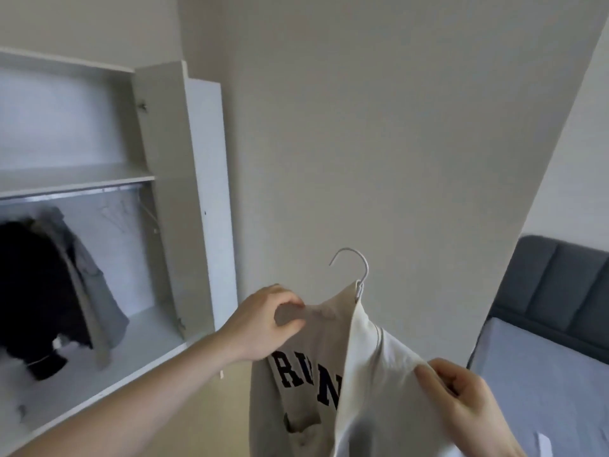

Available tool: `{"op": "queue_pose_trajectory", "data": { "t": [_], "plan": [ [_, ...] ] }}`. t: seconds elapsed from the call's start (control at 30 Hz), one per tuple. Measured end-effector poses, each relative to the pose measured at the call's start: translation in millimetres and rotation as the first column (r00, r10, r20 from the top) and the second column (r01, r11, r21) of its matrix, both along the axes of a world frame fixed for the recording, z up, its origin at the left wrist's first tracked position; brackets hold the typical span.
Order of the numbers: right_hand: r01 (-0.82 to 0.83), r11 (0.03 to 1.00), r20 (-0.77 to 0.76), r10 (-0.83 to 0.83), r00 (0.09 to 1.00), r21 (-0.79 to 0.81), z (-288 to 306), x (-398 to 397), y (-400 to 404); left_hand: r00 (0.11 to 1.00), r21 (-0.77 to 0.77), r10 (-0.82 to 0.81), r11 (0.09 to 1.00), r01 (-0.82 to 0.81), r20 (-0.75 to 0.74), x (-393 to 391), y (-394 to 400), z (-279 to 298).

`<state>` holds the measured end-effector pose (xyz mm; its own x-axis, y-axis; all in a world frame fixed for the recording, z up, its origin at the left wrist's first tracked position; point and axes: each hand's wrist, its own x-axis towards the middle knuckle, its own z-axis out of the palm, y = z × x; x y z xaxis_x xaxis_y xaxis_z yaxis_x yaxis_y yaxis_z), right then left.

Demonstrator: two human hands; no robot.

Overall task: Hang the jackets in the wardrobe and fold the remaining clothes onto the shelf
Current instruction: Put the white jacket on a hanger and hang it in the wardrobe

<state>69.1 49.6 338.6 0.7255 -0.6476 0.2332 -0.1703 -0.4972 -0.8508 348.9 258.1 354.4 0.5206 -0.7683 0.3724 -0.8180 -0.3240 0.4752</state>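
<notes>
The cream jacket (329, 384) sits on a hanger (357, 275), right of the wardrobe (158, 159). The left hand (263, 321) pinches one shoulder, the right hand (461, 400) grips the other. It seems loosely seated — a careless swing toward the rail (72, 191) could slide it off.

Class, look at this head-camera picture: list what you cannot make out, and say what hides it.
- Lettering on the cream jacket: only "RUN" shows; a fold covers the rest.
- Hanger: only its hook shows; the jacket covers its arms.
- Dark coat in the wardrobe: cut off by the left edge.
- Spare hangers on the rail: blurred, uncountable.
- Bed: cut off at the right edge.
</notes>
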Motion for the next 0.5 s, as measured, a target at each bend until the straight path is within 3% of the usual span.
{"op": "queue_pose_trajectory", "data": {
  "t": [0.27,0.5],
  "plan": [
    [-0.176,0.979,0.010,0.176,0.984,0.105,-7,120,45,0.976,0.065,0.217,0.974,-0.215,-0.026,53,99,-10],
    [-0.270,0.952,-0.014,0.275,0.961,0.146,-8,242,101,0.936,0.034,0.351,0.936,-0.351,-0.016,127,179,-3]
  ]
}}
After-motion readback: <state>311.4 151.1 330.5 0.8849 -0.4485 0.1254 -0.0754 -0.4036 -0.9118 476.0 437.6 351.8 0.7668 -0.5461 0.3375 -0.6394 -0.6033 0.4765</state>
